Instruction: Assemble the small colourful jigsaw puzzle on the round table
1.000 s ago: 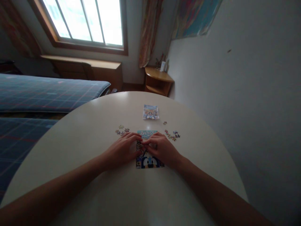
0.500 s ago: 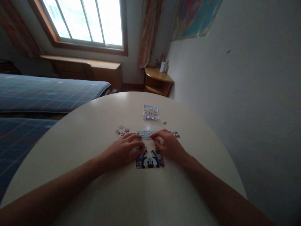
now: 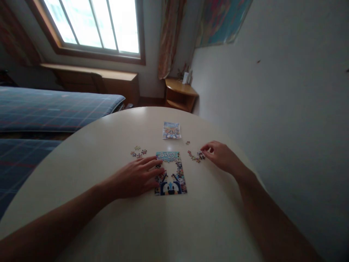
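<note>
A partly assembled jigsaw puzzle (image 3: 171,188) lies flat on the table, with a blue cartoon dog face at its near end, lettering at its far end and a gap in the middle. Along its left edge rests my left hand (image 3: 140,175), open, fingers spread over the border pieces and hiding some of them. To the right of the puzzle, my right hand (image 3: 219,155) has thumb and forefinger pinched at the edge of a small cluster of loose puzzle pieces (image 3: 195,158). The piece at those fingertips is mostly covered.
More loose pieces (image 3: 139,154) lie beyond my left hand, and a single piece (image 3: 188,143) sits right of centre. A small picture packet (image 3: 171,131) lies farther back on the round white table (image 3: 114,225). A wall (image 3: 294,120) rises to the right; a mattress (image 3: 54,109) is at left.
My right hand has left the puzzle and moved right to the loose pieces, uncovering the puzzle's right side. My left hand stays on the left edge, its fingers flatter. The view has shifted slightly.
</note>
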`<state>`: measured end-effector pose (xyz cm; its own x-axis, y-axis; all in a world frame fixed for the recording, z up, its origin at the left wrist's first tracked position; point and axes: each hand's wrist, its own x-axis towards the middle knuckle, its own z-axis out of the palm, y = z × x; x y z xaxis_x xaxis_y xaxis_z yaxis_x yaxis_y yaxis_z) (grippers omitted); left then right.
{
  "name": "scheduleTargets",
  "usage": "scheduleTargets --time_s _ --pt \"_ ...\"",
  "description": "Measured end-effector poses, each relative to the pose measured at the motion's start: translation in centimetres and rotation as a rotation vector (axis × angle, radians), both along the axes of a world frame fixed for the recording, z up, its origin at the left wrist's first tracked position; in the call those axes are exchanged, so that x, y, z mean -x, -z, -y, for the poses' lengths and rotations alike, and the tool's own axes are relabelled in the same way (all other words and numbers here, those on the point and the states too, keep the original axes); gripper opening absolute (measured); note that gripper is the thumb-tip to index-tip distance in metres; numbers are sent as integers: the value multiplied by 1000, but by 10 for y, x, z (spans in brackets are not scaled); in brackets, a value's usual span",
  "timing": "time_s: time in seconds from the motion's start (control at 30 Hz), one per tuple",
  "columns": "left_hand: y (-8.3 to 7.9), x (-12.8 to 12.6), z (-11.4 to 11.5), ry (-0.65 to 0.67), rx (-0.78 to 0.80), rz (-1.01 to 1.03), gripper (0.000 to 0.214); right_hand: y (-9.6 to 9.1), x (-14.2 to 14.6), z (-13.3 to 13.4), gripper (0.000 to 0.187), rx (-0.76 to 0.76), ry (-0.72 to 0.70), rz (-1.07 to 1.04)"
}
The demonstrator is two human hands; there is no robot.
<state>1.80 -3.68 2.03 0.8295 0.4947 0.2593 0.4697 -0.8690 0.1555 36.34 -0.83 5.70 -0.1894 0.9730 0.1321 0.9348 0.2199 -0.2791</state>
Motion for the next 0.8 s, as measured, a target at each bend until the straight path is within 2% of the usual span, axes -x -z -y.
scheduleTargets --time_s 0.13,0.23,0.47,0.63,0.8 --pt "0 0 -3 16 -24 -31 35 -6 -5 5 18 166 -9 -1" --pt "1 2 -6 31 -13 -18 34 -4 0 8 19 225 -47 -13" --pt "3 5 -9 43 11 11 32 2 4 8 16 234 -137 -45" --pt "1 4 -9 36 13 -18 33 4 2 8 25 245 -116 -66" --pt "1 4 -9 26 20 -42 34 3 3 6 24 265 -117 -79"
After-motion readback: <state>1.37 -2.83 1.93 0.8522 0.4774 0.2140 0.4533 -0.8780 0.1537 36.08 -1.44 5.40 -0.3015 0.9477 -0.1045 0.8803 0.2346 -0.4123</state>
